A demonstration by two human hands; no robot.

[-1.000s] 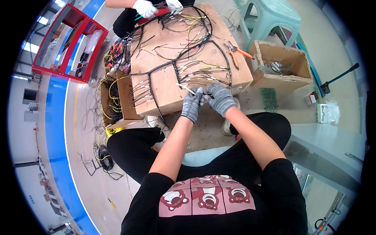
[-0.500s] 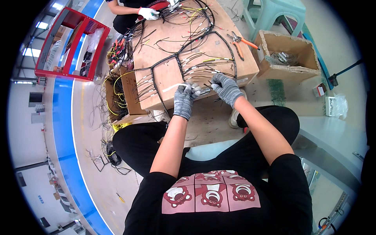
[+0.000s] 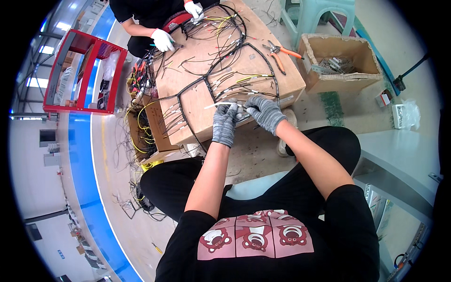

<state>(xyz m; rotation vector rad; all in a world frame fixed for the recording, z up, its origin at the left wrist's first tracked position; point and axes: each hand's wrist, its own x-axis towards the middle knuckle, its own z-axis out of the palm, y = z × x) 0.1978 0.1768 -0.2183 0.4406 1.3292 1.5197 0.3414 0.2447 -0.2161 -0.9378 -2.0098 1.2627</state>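
My left hand (image 3: 224,124), in a grey knit glove, pinches a thin white strip of tubing (image 3: 215,104) at the near edge of the wooden work board (image 3: 192,101). Close beside it, my gloved right hand (image 3: 266,114) is closed on the end of a black wire; its fingertips almost meet those of the left, and the exact contact is hidden. A black wire harness (image 3: 206,81) with branching taped bundles lies across the board. Many of its loose wire ends carry white sleeves, and a few wires are yellow (image 3: 251,77).
Orange-handled cutters (image 3: 281,62) lie on the board's right side. An open cardboard box (image 3: 340,77) of metal parts stands beyond it, near a green stool (image 3: 317,19). Across the board, a co-worker's white-gloved hand (image 3: 162,40) holds a tool. Boxed wires (image 3: 157,120) stand at left.
My right hand has moved left, bringing its wire up to the left hand's fingertips. The co-worker's gloved hand has shifted left and down, now with a tool showing. The view has tilted slightly.
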